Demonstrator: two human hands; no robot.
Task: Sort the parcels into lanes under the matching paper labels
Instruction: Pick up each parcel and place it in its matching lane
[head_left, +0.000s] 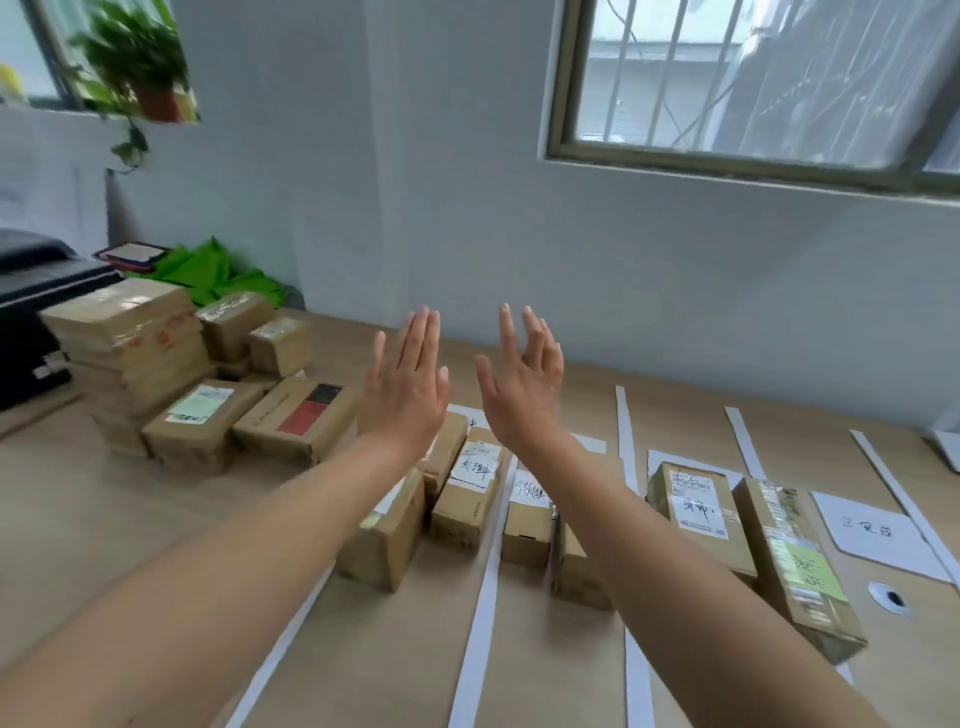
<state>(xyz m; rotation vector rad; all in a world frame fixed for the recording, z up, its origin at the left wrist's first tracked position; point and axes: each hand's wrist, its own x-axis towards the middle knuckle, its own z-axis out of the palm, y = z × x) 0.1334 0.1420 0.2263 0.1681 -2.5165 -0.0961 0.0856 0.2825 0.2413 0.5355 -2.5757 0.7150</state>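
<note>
head view, near to far. white strips (478, 597) run away over the table (104, 519) and fence off the lanes. seven parcels, as far as i can count, already lie in them.

left lane: a plain parcel (384, 535) lies nearest, a tagged parcel (467, 499) just beside it, and a third parcel (448, 441) behind, half hidden by the left forearm. middle lane: a pair of parcels (527, 525) lies side by side, the right one partly under the right forearm. next lane: a marked parcel (696, 512), and just right of it a long parcel (800, 571) with a green note. it seems to lie over a strip, so i cannot tell which lane it counts for. the far-right lane shows only its label (878, 530), with no parcel on it. the other labels are mostly covered.

above the lanes the left hand (405, 384) and right hand (519, 384) hang in the air, near each other but not touching. their fingers are straight and spread, holding and touching nothing.

farther off at the left stands the pile (130, 343) of unsorted parcels, some stacked and some loose, well apart from the lanes.

my judgement: the sort is begun but likely under halfway. the pile looks larger than what is laid out, one lane is unfilled, and no parcel is in hand.
</note>
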